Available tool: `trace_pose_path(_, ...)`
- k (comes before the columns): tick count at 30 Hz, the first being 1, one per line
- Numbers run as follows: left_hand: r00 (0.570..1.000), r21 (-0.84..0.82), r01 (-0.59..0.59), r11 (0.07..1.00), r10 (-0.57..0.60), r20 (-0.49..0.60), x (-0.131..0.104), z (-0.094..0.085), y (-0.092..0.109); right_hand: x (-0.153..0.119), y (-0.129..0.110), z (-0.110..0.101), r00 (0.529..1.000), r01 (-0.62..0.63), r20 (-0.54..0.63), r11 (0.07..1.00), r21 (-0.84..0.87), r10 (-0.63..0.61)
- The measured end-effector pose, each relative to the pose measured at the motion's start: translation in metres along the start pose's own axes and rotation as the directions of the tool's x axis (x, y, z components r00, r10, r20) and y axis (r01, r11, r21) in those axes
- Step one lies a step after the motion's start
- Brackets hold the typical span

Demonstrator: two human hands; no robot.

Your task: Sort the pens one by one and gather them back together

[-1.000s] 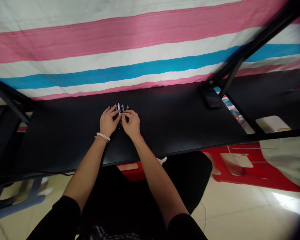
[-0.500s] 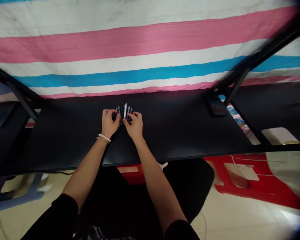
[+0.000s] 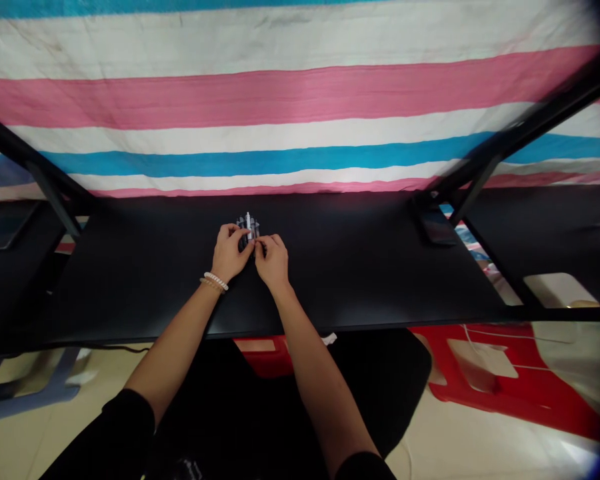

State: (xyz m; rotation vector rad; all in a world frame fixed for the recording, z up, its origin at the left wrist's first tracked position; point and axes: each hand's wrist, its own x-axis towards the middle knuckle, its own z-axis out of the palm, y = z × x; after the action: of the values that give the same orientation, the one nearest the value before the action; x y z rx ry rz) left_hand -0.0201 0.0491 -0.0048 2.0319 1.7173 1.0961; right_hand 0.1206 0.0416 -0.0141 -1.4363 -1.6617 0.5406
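Several dark pens [image 3: 257, 229] lie side by side on the black table, pointing away from me, with one white pen [image 3: 249, 222] among them. From the left, my left hand [image 3: 229, 255] curls over the row, its thumb and index finger closed on the pens. My right hand [image 3: 274, 261] is at the lower right of the row, thumb and fingertips pinched together against the pens' near ends. Those near ends are mostly hidden by my fingers. A white beaded band [image 3: 216, 280] circles my left wrist.
The black tabletop [image 3: 360, 267] spreads around my hands. A dark phone-like object [image 3: 437, 227] lies at its right end, by a black slanted frame [image 3: 510, 137]. Striped cloth [image 3: 280, 97] hangs behind. A red stool [image 3: 505, 373] stands below on the right.
The two groups of pens, apart before, now sit together in one row. My left hand has moved right and reaches over them; my right hand has slid toward their near ends.
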Motion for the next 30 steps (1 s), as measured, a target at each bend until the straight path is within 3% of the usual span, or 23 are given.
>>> trace_pose_path(5, 0.994, 0.113, -0.081, 0.990, 0.073, 0.077, 0.000, 0.000, 0.002, -0.004, -0.003, 0.001, 0.999, 0.032, -0.015, 0.983, -0.179, -0.035)
trace_pose_path(11, 0.996, 0.131, -0.084, 0.988, 0.078, 0.053, 0.002, 0.002, 0.002, -0.014, -0.006, -0.003, 0.999, 0.046, -0.009, 0.930, -0.365, -0.052)
trace_pose_path(17, 0.998, 0.080, -0.058, 0.995, 0.055, 0.040, 0.002, 0.002, 0.002, -0.021, 0.003, -0.020, 0.995, 0.097, 0.062, 0.965, -0.243, -0.084)
trace_pose_path(26, 0.998, -0.127, 0.031, 0.991, -0.039, -0.059, 0.009, 0.001, 0.000, -0.021, 0.005, -0.020, 0.998, 0.059, -0.019, 0.981, -0.186, -0.064)
trace_pose_path(30, 0.991, -0.208, 0.007, 0.978, -0.035, -0.130, 0.006, -0.011, 0.014, -0.020, 0.003, -0.018, 0.998, 0.026, -0.060, 0.997, -0.076, -0.031)
